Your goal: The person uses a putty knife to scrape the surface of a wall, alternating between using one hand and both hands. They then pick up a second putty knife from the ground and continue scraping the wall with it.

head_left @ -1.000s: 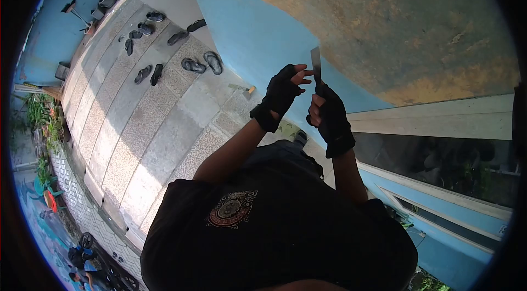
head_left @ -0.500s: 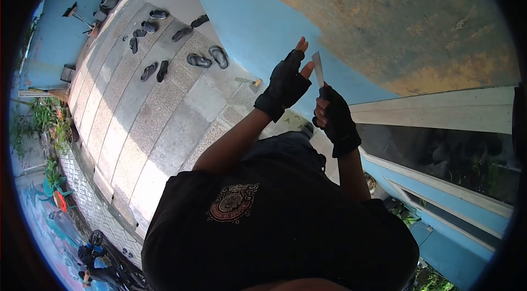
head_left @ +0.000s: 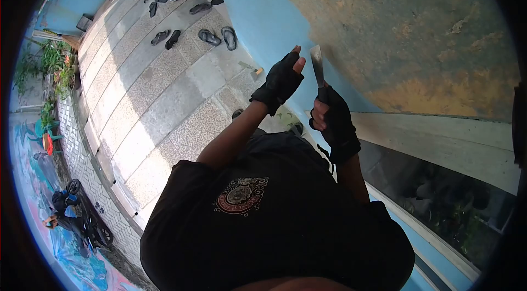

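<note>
My right hand (head_left: 333, 121), in a black fingerless glove, is closed around the handle of a scraper (head_left: 317, 65). Its flat metal blade points up, in front of the wall (head_left: 395, 33), where bare grey-brown patches border light blue paint. Just left of the blade is my left hand (head_left: 278, 81), gloved the same way. Its fingers are stretched out and hold nothing, and a small gap separates its thumb from the blade.
A tool with a wooden handle (head_left: 256, 72) lies on the paved floor (head_left: 164, 110) by the wall's foot. Several sandals, one pair of them grey (head_left: 229, 38), lie farther off. A window (head_left: 439, 181) is at right, and a motorcycle (head_left: 88, 214) stands at lower left.
My left hand has drawn slightly away from the scraper blade. The blade has turned to show more of its flat face. My head view has shifted, moving the floor and wall in frame.
</note>
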Demonstrator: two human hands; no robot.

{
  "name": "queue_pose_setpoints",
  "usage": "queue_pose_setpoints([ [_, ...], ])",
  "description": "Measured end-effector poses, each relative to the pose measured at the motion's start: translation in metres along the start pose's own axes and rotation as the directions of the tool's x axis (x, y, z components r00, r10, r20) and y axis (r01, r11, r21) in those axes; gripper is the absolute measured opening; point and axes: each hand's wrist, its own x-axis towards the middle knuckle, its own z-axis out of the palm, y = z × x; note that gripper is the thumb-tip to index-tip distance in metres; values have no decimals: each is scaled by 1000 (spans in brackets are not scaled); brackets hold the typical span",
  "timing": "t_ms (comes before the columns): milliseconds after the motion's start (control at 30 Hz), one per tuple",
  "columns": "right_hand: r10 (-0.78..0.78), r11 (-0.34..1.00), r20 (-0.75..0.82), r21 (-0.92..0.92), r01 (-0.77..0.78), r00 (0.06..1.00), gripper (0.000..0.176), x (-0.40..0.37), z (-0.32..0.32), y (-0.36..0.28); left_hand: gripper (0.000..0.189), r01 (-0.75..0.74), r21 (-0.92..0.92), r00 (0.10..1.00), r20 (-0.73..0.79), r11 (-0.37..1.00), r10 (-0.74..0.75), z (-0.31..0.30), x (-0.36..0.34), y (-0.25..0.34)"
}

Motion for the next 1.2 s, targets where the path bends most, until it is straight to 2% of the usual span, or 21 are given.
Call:
queue_pose_setpoints([
  [67, -27, 997, 21, -66, 29, 999, 59, 0, -7, -6, 44, 237, -20, 971, -25, 971, -238, 5, 1, -12],
  [100, -33, 995, 25, -97, 35, 999, 61, 1, -11, -8, 44, 241, -25, 969, -39, 970, -242, 12, 0, -16],
  [167, -30, 991, 31, -129, 34, 999, 63, 2, -15, -11, 37, 7, -182, 995, -96, 983, -24, 27, -9, -22],
  [200, -41, 989, 51, -138, 47, 998, 63, 4, -16, -14, 29, -105, -148, 984, -160, 983, 81, 26, -10, -14],
  [233, -54, 987, 69, -144, 63, 996, 63, 5, -16, -16, 29, -101, -149, 984, -163, 984, 76, 23, -13, -10],
  [300, -66, 991, 61, -111, 73, 996, 65, 6, -12, -20, 16, 108, -340, 992, -21, 934, -122, 17, -15, -7],
  [400, -110, 991, 30, -68, 112, 993, 66, 6, -5, -21, 16, 121, -412, 989, -27, 903, -144, 10, -11, -12],
  [533, -151, 988, -37, -29, 150, 988, 65, 2, 15, -18, 24, 117, -402, 990, -21, 908, -137, 0, 2, -13],
  [600, -163, 986, -68, -36, 161, 984, 64, 7, 18, -14, 25, -70, -249, 995, -89, 966, 49, 0, 13, -25],
  [633, -163, 986, -93, -40, 160, 982, 63, 8, 20, -10, 25, -75, -255, 995, -75, 964, 58, -2, 14, -23],
  [667, -172, 985, -109, -37, 169, 979, 63, 9, 23, -5, 20, 59, -430, 998, 44, 901, -44, -4, 13, -22],
  [700, -208, 978, -146, -34, 205, 967, 47, 11, 28, -2, 18, 205, -571, 976, 181, 795, -122, -8, 15, -16],
  [733, -240, 971, -182, -35, 238, 953, 32, 14, 32, 2, 18, 207, -574, 974, 196, 792, -113, -9, 17, -14],
  [800, -248, 969, -172, -44, 244, 953, 25, 21, 36, 8, 34, 484, -728, 860, 498, 486, -111, -5, 16, -13],
  [833, -250, 968, -142, -52, 245, 958, 18, 25, 37, 11, 34, 495, -726, 854, 509, 477, -109, 1, 18, -17],
  [900, -229, 973, -176, -59, 222, 958, 14, 33, 35, 24, 60, 658, -746, 739, 666, 104, 98, 12, 26, -22],
  [933, -216, 976, -194, -63, 208, 957, 11, 37, 33, 29, 65, 679, -733, 729, 669, -30, 143, 19, 29, -19],
  [967, -217, 976, -199, -63, 209, 956, 11, 42, 32, 31, 65, 683, -730, 726, 673, -30, 145, 21, 33, -19],
  [1033, -205, 978, -188, -73, 194, 961, 11, 49, 30, 33, 59, 711, -684, 701, 674, -162, 231, 27, 42, -25],
  [1167, -193, 978, -219, -123, 169, 956, 12, 59, 18, 28, 56, 679, -724, 724, 634, -120, 270, 51, 55, -47],
  [1200, -183, 979, -238, -132, 155, 954, 12, 59, 17, 27, 55, 659, -744, 748, 633, -109, 202, 50, 54, -43],
])
